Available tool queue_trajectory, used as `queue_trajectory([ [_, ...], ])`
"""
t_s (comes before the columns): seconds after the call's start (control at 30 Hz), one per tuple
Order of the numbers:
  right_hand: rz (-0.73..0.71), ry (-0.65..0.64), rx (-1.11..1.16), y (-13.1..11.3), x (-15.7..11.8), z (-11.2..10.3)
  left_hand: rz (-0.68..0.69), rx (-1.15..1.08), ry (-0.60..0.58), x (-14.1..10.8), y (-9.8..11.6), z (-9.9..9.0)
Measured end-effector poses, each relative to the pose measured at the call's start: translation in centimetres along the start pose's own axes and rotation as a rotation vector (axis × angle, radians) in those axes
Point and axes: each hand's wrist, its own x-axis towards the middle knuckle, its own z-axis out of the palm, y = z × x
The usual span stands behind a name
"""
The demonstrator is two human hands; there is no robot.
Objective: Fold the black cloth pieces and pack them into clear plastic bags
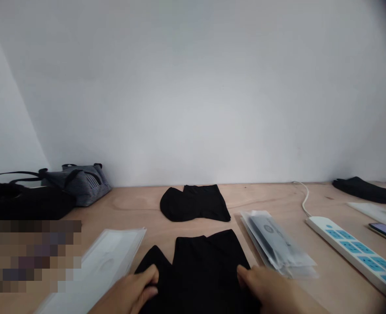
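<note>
Two hands work at one black cloth (209,266), laid on the table (130,205) nearer the person than a second black piece (196,204); the left hand (134,288) appears to pinch its left side between thumb and finger; the right hand (267,283) touches the right edge, but whether it grips or merely presses, I cannot tell; the fabric should be light, limp, soft and hardly fragile, perhaps slightly stretchy; opposite side edges seem the best hold.
</note>
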Motion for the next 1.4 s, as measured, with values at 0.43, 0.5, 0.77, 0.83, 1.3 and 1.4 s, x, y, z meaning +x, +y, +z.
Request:
queue_trajectory([
  [0.43,0.108,0.445,-0.213,0.0,10.2,-1.1,-0.273,0.652,0.250,8.6,1.3,2.1],
  [0.5,0.004,0.527,-0.162,-1.0,10.1,0.3,-0.182,0.626,0.288,8.2,1.9,3.4],
  [0.77,-0.205,0.303,0.144,-0.4,8.8,5.0,-0.023,0.369,0.109,7.4,0.0,7.9],
  [0.83,-0.144,0.264,0.157,0.0,8.4,5.4,0.035,0.338,0.067,7.8,-0.2,7.6],
  [1.3,-0.137,0.278,0.216,-4.5,8.9,4.9,-0.532,0.552,0.110,6.9,0.7,4.0],
  [1.4,-0.143,0.248,0.196,-5.2,9.8,5.1,-0.551,0.450,0.039,6.7,0.0,3.1],
])
